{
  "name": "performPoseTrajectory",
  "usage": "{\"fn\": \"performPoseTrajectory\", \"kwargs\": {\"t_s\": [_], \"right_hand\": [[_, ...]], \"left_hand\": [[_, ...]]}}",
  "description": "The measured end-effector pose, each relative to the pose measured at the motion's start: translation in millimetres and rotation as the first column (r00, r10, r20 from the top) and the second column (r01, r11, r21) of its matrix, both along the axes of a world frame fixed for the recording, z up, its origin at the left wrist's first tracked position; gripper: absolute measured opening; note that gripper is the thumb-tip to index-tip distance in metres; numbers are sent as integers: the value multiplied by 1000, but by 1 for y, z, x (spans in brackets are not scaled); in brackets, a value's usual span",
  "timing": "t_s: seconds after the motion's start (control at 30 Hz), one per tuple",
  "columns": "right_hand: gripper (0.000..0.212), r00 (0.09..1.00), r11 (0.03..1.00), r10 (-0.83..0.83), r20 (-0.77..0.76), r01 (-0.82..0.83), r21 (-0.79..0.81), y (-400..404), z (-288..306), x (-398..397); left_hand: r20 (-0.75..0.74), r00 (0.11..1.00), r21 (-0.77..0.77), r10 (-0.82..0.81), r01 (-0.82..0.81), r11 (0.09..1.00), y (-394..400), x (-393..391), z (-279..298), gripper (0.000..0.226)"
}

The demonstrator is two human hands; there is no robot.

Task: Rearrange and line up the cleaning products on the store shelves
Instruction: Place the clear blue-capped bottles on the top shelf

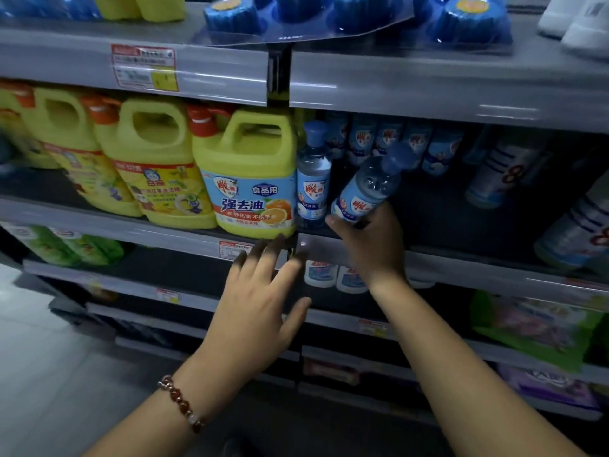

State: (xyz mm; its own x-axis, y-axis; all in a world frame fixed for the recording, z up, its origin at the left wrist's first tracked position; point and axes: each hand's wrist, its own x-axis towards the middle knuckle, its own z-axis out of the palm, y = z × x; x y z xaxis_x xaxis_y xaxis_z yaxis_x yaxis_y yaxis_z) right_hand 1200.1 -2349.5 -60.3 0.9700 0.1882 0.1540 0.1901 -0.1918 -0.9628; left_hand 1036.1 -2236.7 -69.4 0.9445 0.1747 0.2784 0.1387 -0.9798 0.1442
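Observation:
My right hand [370, 245] grips the base of a small clear bottle [370, 184] with a blue cap and a blue label. It holds the bottle tilted to the right, just above the middle shelf [461, 262]. An identical bottle [313, 179] stands upright to its left, touching a yellow detergent jug [250, 179]. More of these blue-capped bottles [395, 140] stand in a row at the back of the shelf. My left hand [260, 308] hovers with fingers spread in front of the shelf edge, below the jug, holding nothing.
Two more yellow jugs [155, 163] with orange caps stand to the left. White and blue bottles [504, 173] fill the right of the shelf. Blue toilet blocks [230, 14] lie on the top shelf. Green bottles [72, 247] and white bottles [336, 275] sit on lower shelves.

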Motion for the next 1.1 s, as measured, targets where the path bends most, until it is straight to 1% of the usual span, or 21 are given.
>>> {"fn": "performPoseTrajectory", "kwargs": {"t_s": [0.1, 0.2, 0.3, 0.33, 0.4, 0.47, 0.5, 0.53, 0.6, 0.63, 0.67, 0.77, 0.83, 0.97, 1.1], "right_hand": [[51, 997, 990, -7, 74, 17, -137, 4, -3, 7], [52, 997, 963, 41, 72, -20, -267, 3, -3, 11], [54, 997, 948, 57, 43, -41, -317, 2, 2, 9], [57, 998, 943, 53, 28, -41, -330, 2, 4, 4], [70, 999, 944, 28, 17, -21, -331, 2, 8, -10], [81, 998, 935, 19, 52, 1, -355, -2, 15, -31], [81, 996, 909, 31, 78, 4, -418, -5, 21, -44], [76, 994, 854, 53, 98, 6, -521, -8, 27, -55], [63, 991, 652, 107, 85, -6, -758, -7, 43, -80], [59, 988, 563, 146, 57, -36, -825, 0, 51, -96], [59, 978, 510, 206, 30, -82, -856, 11, 58, -112], [68, 901, 424, 433, -20, -223, -878, 65, 68, -163], [73, 860, 419, 510, -6, -254, -871, 108, 63, -191], [74, 859, 481, 511, 14, -273, -833, 191, 59, -237], [73, 835, 499, 550, 31, -299, -813, 258, 64, -270]], "left_hand": [[-69, 997, 13, 27, -26, 1000, 5, -10, -3, 60], [-112, 993, 4, 40, -40, 999, 12, -19, -7, 59], [-123, 992, 12, 36, -35, 999, 19, -25, -11, 60], [-123, 992, 14, 31, -30, 999, 23, -26, -12, 61], [-112, 993, 18, 24, -22, 1000, 31, -28, -11, 62], [-84, 996, 19, 17, -16, 1000, 42, -32, -11, 62], [-77, 997, 21, 15, -14, 1000, 49, -36, -11, 63], [-76, 997, 28, 16, -14, 999, 57, -40, -11, 64], [-80, 997, 45, 18, -15, 999, 77, -50, -11, 66], [-83, 996, 44, 15, -11, 999, 88, -56, -11, 67], [-86, 996, 37, 10, -7, 999, 100, -63, -10, 68], [-74, 997, 29, 6, -4, 1000, 144, -93, -5, 71], [-70, 997, 34, 25, -22, 999, 181, -119, -1, 71], [-43, 992, 54, 117, -115, 992, 265, -170, 1, 72], [-43, 978, 65, 203, -200, 978, 336, -207, 11, 72]]}}
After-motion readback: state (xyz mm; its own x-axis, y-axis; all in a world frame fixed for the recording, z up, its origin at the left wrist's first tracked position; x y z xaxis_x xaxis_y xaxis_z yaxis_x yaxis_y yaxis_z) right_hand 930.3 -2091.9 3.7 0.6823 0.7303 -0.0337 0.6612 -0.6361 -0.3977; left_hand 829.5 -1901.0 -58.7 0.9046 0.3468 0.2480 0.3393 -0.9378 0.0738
